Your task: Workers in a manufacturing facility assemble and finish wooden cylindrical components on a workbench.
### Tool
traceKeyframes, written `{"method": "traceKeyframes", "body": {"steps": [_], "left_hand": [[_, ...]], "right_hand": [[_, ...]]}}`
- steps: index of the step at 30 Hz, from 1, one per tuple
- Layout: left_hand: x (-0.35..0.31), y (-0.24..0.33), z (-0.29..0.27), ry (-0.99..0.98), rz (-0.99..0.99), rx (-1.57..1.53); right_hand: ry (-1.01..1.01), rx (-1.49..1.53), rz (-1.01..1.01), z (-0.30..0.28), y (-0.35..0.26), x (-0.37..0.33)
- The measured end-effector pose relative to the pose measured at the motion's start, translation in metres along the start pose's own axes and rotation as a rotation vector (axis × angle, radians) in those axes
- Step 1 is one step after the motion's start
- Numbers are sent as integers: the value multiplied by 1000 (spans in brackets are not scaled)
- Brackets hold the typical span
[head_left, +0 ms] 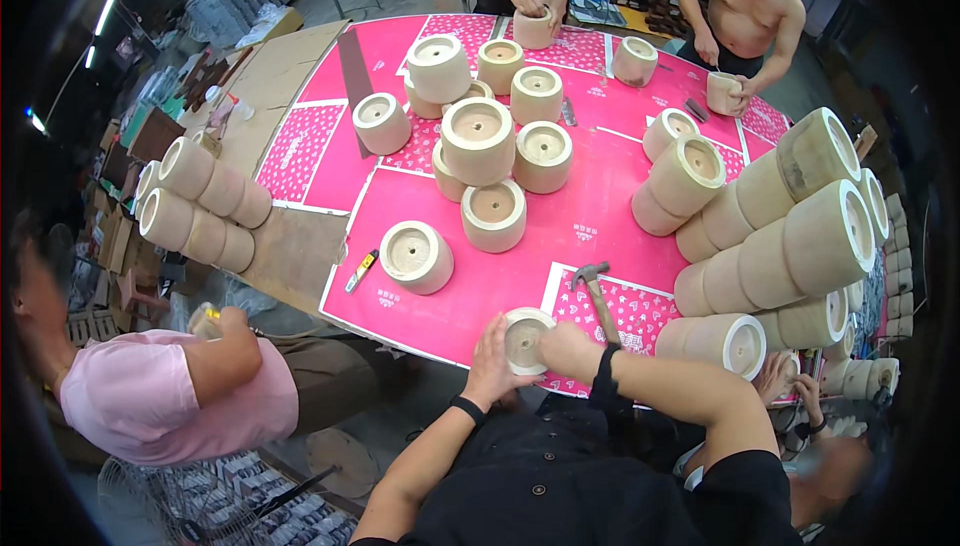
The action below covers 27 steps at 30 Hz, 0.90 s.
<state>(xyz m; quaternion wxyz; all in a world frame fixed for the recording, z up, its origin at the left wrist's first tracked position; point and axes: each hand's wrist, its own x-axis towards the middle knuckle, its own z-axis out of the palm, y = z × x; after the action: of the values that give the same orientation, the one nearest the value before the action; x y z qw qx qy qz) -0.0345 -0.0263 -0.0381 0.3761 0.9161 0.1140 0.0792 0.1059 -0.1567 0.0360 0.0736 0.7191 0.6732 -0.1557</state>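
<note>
Snugly, the left hand (488,364) cups the cylinder (523,340); right hand (570,350) curls opposite, contents unclear.

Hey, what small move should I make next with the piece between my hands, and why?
I'd probably ease the right hand back from the pale round piece to see its top fully: that hand hides part of the right edge, while the left hand supports the left side.
</note>
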Motion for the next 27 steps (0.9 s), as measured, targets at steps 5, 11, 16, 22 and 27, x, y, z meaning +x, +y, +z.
{"method": "traceKeyframes", "body": {"steps": [5, 11, 16, 22, 27], "left_hand": [[-2, 1, 1, 17, 52, 24], [3, -3, 4, 15, 17, -57], [4, 0, 0, 7, -7, -9], [2, -1, 0, -1, 27, -15], [4, 3, -3, -18, 22, -4]], "right_hand": [[-191, 264, 63, -5, -14, 14], [600, 1141, 583, 44, -25, 30], [316, 802, 575, 16, -34, 14], [-118, 470, 187, -4, -1, -13], [116, 172, 129, -6, 10, -10]]}}
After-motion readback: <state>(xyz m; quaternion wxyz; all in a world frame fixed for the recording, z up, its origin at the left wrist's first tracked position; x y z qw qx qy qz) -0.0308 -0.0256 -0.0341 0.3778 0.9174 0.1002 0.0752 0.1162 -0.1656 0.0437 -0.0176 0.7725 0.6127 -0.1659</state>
